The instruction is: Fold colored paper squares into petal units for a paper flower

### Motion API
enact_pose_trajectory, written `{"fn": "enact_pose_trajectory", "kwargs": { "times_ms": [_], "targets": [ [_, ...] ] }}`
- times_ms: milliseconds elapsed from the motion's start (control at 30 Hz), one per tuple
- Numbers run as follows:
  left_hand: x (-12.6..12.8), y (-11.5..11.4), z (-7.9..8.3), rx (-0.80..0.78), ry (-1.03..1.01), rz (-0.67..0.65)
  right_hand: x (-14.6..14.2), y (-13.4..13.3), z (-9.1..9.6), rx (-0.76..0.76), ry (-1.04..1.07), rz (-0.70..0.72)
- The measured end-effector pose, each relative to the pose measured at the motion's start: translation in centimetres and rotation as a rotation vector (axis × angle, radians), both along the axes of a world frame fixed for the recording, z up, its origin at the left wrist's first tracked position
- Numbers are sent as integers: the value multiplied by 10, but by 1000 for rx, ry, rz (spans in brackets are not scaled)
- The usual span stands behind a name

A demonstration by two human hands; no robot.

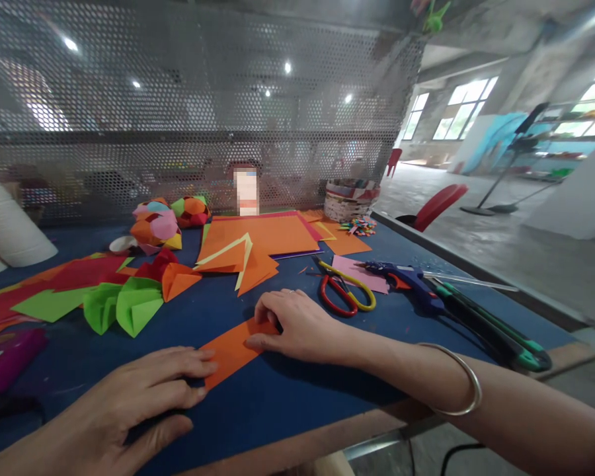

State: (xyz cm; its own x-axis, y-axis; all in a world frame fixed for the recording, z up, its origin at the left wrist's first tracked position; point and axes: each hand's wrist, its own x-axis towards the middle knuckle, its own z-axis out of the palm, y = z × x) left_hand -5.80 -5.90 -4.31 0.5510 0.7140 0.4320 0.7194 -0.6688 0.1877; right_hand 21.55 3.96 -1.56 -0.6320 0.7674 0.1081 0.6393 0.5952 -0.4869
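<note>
**Near the front edge of the worktop, orange paper under both hands**

Close to the worktop's [258,406] front edge, left of its middle: a narrow orange paper strip [231,357], lying aslant on the blue surface, between and beneath the hands. On its left end, the left hand [139,393], laid out wide, fingertips pressing down on the paper, thumb apart and off the strip. On its right end, the right hand [297,324], fingers curled, thumb on the paper, only a narrow gap to the index finger; pinching or merely pressing, impossible to tell. Above that wrist, a bangle [471,380].

Toward the rear edge, a stack of orange sheets [262,235], with folded orange paper [260,271] at its front. In the far right corner, a woven basket [352,203], and just before it a heap of small multicoloured pieces [361,227]. Toward the right edge, red-and-yellow-handled scissors [347,274], partly over pink paper [377,283]; next, a blue glue gun [419,277], then a green-and-black tool [490,327] reaching toward the near right corner.

Toward the left edge, green folded pieces [141,305] beside red paper [89,272], with rounded paper shapes [156,228] behind. Near the front left corner, a magenta object [14,360], cut off by the view.
</note>
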Motion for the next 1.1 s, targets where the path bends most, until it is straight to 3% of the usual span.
{"fn": "enact_pose_trajectory", "kwargs": {
  "times_ms": [267, 500, 667, 833, 1100],
  "targets": [
    [-4, 7, 4, -21, 50, -26, 0, 0, 0, 10, -2, -11],
    [13, 16, 26, 33, 150, -140, -2, -2, -3, 24, -22, -25],
    [21, 28, 41, -26, 282, -274, -5, -4, -3, 34, -32, -48],
    [24, 27, 28, -78, 83, -178, -5, -9, -1, 15, -43, -70],
    [18, 24, 13, -50, 68, -150, 8, 8, 10, -154, -4, 32]
  ]
}}
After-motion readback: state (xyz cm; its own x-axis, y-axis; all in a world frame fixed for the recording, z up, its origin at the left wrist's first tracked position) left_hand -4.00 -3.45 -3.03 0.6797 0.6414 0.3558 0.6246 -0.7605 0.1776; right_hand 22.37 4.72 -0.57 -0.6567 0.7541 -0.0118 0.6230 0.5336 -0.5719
